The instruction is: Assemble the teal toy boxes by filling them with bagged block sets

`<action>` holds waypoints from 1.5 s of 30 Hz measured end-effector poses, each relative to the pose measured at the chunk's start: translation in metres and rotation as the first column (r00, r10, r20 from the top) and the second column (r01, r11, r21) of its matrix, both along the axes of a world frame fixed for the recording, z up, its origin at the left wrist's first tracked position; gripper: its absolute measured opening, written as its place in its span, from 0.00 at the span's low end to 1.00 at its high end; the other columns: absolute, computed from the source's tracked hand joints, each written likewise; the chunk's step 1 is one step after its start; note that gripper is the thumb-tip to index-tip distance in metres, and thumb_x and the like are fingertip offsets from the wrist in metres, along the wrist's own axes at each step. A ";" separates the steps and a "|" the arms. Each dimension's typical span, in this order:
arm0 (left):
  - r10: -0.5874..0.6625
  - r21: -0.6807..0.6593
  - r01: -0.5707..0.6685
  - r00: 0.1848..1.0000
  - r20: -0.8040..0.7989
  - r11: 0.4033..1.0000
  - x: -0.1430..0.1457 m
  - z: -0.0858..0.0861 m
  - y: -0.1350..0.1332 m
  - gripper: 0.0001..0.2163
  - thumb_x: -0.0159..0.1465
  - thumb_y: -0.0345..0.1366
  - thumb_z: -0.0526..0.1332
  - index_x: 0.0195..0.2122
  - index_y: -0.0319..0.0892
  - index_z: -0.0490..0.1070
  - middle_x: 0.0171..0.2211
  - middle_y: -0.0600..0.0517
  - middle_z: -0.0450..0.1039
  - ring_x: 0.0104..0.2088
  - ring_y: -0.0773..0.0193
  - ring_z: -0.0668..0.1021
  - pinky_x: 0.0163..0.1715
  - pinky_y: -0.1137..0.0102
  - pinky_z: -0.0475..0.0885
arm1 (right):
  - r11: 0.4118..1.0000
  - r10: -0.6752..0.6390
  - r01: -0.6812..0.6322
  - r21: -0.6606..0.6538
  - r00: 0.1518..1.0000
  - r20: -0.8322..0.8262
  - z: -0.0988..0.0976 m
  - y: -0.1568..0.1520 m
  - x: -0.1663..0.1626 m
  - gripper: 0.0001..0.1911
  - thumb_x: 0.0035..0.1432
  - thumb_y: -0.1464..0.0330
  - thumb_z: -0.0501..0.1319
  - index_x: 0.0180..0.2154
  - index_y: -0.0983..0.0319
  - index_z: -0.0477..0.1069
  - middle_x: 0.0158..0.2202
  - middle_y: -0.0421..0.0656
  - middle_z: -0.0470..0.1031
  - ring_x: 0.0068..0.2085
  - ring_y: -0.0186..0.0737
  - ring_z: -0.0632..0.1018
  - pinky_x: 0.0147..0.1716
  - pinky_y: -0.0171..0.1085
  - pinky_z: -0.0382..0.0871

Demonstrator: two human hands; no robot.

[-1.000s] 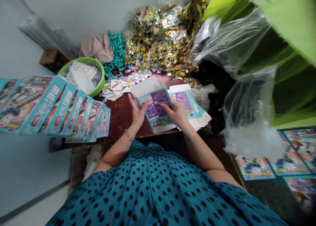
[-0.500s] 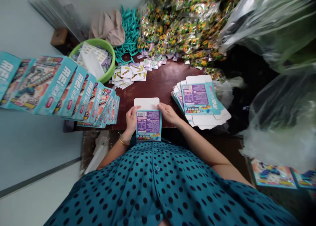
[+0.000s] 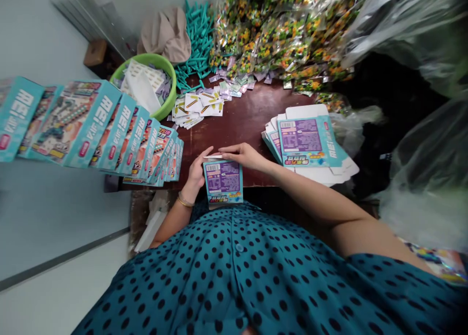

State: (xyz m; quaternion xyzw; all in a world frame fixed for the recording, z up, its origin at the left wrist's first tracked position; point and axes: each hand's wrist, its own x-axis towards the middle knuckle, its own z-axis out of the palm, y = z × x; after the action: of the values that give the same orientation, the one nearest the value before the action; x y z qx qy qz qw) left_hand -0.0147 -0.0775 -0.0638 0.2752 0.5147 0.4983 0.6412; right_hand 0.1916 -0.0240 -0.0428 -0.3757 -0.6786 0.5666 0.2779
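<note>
And over it went! The white flap, upright half a second earlier, had tipped down to a thin edge atop the carton, so that end looked nearer closed. The left hand, half curled, held the carton's side over the table's front edge; the right hand stretched nearly straight fingers across the flap, any pinch impossible to tell.

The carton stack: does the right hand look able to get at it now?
Probably yes: the carton stack lies close beyond the right forearm, its top uncovered. The right hand, touching the box, would first need to leave it.
</note>
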 end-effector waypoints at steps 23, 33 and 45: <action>0.382 0.532 -0.075 0.780 -0.495 0.843 -0.004 -0.002 -0.018 0.13 0.69 0.48 0.62 0.35 0.44 0.75 0.42 0.48 0.79 0.45 0.58 0.80 0.50 0.62 0.73 | 0.923 -0.320 0.328 0.201 0.945 -0.076 -0.027 -0.064 0.008 0.25 0.67 0.54 0.61 0.61 0.55 0.72 0.63 0.49 0.73 0.63 0.48 0.75 0.63 0.50 0.71; 0.369 0.479 -0.118 0.800 -0.473 0.870 0.000 -0.013 -0.007 0.14 0.69 0.47 0.61 0.36 0.42 0.76 0.40 0.47 0.80 0.43 0.59 0.80 0.49 0.64 0.73 | 0.965 -0.254 0.261 0.017 0.952 -0.170 -0.028 -0.039 0.010 0.33 0.61 0.53 0.64 0.64 0.59 0.69 0.62 0.51 0.75 0.59 0.50 0.79 0.58 0.50 0.74; 0.446 0.595 0.258 0.459 -0.768 0.761 0.013 0.015 0.004 0.20 0.73 0.46 0.56 0.62 0.45 0.69 0.65 0.40 0.67 0.68 0.48 0.66 0.69 0.50 0.58 | 0.759 -0.234 0.039 0.649 0.948 0.215 0.019 0.040 -0.012 0.19 0.68 0.63 0.61 0.58 0.57 0.75 0.61 0.49 0.75 0.61 0.49 0.76 0.60 0.48 0.73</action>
State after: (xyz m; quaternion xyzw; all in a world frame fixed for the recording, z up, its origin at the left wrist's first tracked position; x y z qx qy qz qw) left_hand -0.0021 -0.0734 -0.0489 0.6604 0.5813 0.4618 0.1127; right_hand 0.1798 0.0162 -0.0237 -0.3852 -0.8332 0.2210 0.3295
